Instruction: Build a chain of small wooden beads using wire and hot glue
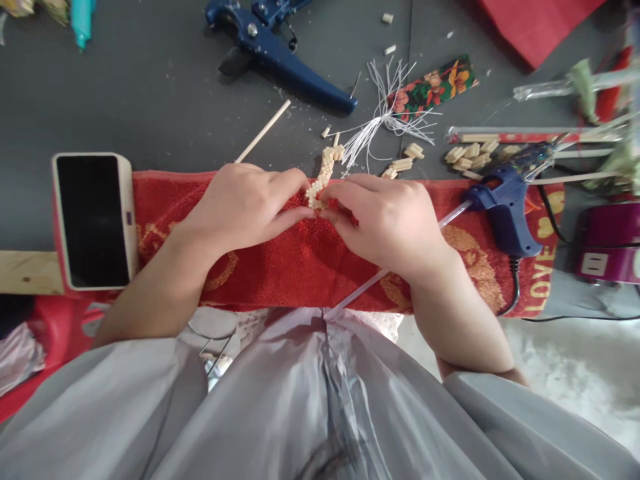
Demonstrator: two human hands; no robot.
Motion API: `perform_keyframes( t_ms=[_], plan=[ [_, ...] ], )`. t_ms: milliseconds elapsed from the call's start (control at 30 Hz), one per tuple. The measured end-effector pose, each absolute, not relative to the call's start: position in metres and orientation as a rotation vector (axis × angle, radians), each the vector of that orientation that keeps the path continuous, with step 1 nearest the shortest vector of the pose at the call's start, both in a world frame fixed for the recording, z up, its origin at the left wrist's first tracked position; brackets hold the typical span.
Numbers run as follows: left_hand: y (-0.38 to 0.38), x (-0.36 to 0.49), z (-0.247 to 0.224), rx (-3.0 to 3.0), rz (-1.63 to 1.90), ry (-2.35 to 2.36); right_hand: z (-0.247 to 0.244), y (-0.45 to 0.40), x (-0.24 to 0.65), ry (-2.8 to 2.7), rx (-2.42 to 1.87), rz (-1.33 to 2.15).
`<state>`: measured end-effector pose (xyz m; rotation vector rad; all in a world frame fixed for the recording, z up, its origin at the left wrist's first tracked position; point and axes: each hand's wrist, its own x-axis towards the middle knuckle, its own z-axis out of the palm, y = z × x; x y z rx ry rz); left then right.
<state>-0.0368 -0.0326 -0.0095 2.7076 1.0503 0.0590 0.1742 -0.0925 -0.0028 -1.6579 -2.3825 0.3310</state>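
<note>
Between my two hands is a curved strip built of short pale stick pieces (pixel 325 168), its lower end pinched at the fingertips. My left hand (pixel 245 203) closes thumb and forefinger on that strip from the left. From the right, my right hand (pixel 383 217) pinches the same end. Both hands rest over a red towel (pixel 285 263) with yellow patterns. A thin wooden stick (pixel 263 131) sticks out beyond my left hand; whether the hand touches it is unclear. Small bundles of cut sticks (pixel 401 164) lie just past my right hand.
A blue cutter (pixel 295 70) lies at the back. Right of my hands is a blue glue gun (pixel 510 207) with its cord. At left stands a phone-like device (pixel 93 220). White wire strands (pixel 367 137) and a floral strip (pixel 435 88) lie behind. A purple box (pixel 607 240) sits far right.
</note>
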Motion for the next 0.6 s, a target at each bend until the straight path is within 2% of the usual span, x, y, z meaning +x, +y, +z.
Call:
perform_keyframes(
  t_ms=[300,500,600],
  plan=[
    [-0.032,-0.035,0.002,2.572,-0.038,1.069,-0.003,-0.092,0.176,-2.353,-1.654,0.356],
    [-0.031,-0.034,0.007,2.377,0.017,1.081,-0.003,-0.092,0.175,-2.291,-1.641,0.430],
    [-0.032,-0.034,0.001,2.378,0.174,1.066,-0.005,-0.091,0.177,-2.268,-1.634,0.445]
  ],
)
